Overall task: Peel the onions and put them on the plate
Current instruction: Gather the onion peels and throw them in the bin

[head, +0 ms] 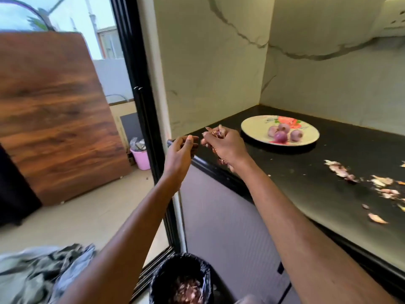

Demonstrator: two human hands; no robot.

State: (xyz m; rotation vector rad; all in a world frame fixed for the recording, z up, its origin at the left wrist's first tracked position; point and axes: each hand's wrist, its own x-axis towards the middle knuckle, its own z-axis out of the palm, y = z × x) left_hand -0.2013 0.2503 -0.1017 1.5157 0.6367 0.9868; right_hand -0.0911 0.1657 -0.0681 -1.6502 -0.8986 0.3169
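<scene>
At centre frame, my right hand clutches a bunch of onion skins while my left hand grips a dark object, perhaps a knife handle. Four peeled onions sit on the plate, right of centre. Peeling looks done; next, I judge, the skins go into the bin at the bottom.

My left hand, at centre frame, curls round a small dark object too blurred and too covered by my fingers to name, while my right hand beside it hides most of the onion skins it grips. The bin is cut off by the bottom edge, as is the blurred cloth at lower left. More peelings run off the right edge.
</scene>
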